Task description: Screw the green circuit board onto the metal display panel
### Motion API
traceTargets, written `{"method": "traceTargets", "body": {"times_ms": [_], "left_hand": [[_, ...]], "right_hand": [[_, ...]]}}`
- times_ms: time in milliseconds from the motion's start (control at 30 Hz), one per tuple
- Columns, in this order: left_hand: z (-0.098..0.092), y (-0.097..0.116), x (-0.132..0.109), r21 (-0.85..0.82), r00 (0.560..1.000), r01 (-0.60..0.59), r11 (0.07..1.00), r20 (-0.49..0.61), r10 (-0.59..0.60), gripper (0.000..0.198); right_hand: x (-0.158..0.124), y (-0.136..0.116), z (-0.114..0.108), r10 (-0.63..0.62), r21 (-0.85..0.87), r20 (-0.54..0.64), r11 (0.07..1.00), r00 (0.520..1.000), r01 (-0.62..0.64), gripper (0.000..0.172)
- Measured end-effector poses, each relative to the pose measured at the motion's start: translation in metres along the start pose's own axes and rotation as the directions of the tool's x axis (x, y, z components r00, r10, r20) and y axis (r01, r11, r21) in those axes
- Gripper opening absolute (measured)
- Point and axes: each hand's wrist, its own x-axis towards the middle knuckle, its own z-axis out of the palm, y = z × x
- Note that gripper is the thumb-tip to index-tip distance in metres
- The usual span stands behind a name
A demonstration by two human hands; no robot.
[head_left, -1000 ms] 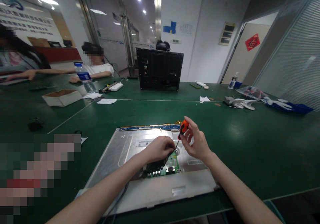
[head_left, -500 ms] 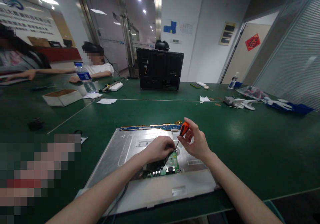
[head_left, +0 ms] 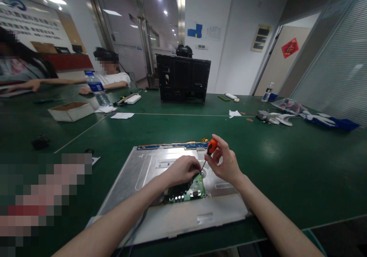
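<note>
Pinching orange-and-black screwdriver (head_left: pixel 211 147), tilted toward one o'clock, in right hand (head_left: pixel 226 164) — curling left hand (head_left: pixel 183 169) over green board (head_left: pixel 198 184), grasp unclear.

The orange-and-black screwdriver (head_left: pixel 212 147) is in the right hand (head_left: pixel 227 163). Just left of this grip is the left hand (head_left: pixel 183 169). Under both hands is the flat silver metal panel (head_left: pixel 172 220), on the big green table (head_left: pixel 292 173). The green circuit board (head_left: pixel 197 186) is on the panel, below the grip and a bit left. Far past the grip stands the boxy black monitor (head_left: pixel 183 79). Far left of the grip is the open white box (head_left: pixel 70 115), with the clear plastic bottle (head_left: pixel 97 88) on its right.
</note>
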Motion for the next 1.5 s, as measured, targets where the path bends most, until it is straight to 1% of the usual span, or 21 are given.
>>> {"method": "traceTargets", "body": {"times_ms": [133,333,467,600,700,833,900,1067,1233,1367,1500], "left_hand": [[0.0002,0.0001,0.0003,-0.001,1.0,0.005,1.0,-0.004,-0.005,0.014],[0.0013,-0.0006,0.0007,-0.004,1.0,0.004,1.0,-0.005,-0.004,0.016],[0.0017,-0.0012,0.0003,-0.004,1.0,0.004,1.0,-0.006,-0.004,0.016],[0.0019,-0.0013,0.0001,-0.005,1.0,-0.002,1.0,-0.007,0.002,0.015],[0.0014,-0.0007,-0.0001,0.0,1.0,-0.004,1.0,-0.009,0.004,0.015],[-0.0001,0.0009,-0.0005,0.006,1.0,-0.003,1.0,-0.013,0.003,0.015],[-0.0006,0.0014,-0.0004,0.009,1.0,-0.001,1.0,-0.012,0.001,0.015],[0.0002,0.0009,0.0,0.015,1.0,0.005,1.0,-0.01,-0.005,0.014],[0.0008,-0.0007,-0.0008,0.016,1.0,0.006,1.0,-0.01,-0.006,0.015],[0.0002,-0.0011,-0.0013,0.005,1.0,0.004,1.0,-0.006,-0.004,0.016],[-0.0003,-0.0005,-0.0008,0.0,1.0,0.003,1.0,-0.004,-0.003,0.016]], "right_hand": [[0.0014,0.0008,-0.0006,-0.022,-0.03,-0.015,0.999,1.0,0.021,0.062],[0.0006,-0.001,-0.0024,-0.004,0.048,0.039,0.999,0.999,0.002,0.067],[0.0003,-0.0019,-0.003,0.002,0.06,0.053,0.998,0.999,-0.005,0.07],[0.0009,-0.0017,-0.0029,-0.013,0.055,0.043,0.998,0.999,0.011,0.07],[0.0011,-0.0009,-0.002,-0.012,0.015,0.021,1.0,1.0,0.011,0.068],[0.0019,-0.0005,-0.0012,-0.042,-0.022,-0.001,0.999,0.999,0.042,0.064],[0.002,-0.0006,-0.0014,-0.046,-0.017,0.007,0.999,0.999,0.046,0.064],[0.0006,-0.0006,-0.0027,0.006,0.024,0.052,1.0,0.999,-0.008,0.067],[0.0002,-0.0006,-0.003,0.005,0.065,0.079,0.998,0.997,-0.01,0.072],[0.0001,-0.0011,-0.0011,0.025,0.027,0.051,0.999,0.998,-0.027,0.07],[0.0008,-0.0003,-0.0001,-0.002,0.006,0.025,1.0,1.0,0.002,0.068]]}}
